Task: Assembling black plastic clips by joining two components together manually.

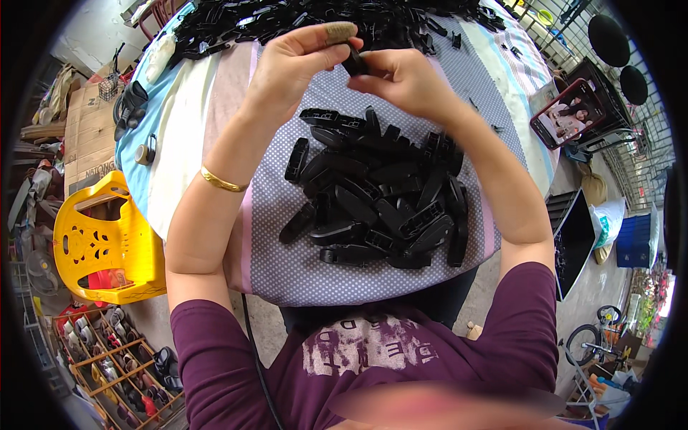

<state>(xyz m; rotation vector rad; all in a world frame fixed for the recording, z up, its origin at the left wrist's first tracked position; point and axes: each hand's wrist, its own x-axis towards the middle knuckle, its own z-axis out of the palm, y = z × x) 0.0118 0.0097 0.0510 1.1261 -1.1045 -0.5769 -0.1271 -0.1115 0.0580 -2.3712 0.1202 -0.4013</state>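
Both hands meet above the tabletop (215,107): the left hand (290,68) and right hand (405,82) fingers pinch 1 small black plastic part (354,61). Best held steady, squarely aligned, over the pile of black parts (380,201).

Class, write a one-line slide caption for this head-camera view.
Both hands, left hand and right hand, pinch one small black plastic part above a pile of black plastic parts on a cloth-covered table.

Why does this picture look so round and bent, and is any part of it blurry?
The head view is a fisheye: black corners, the table edges bowing toward the rim. Daylight is soft and even, with little glare. The left hand, right hand and pile of black plastic parts are sharp; a pinkish smear along the bottom edge is blurred.
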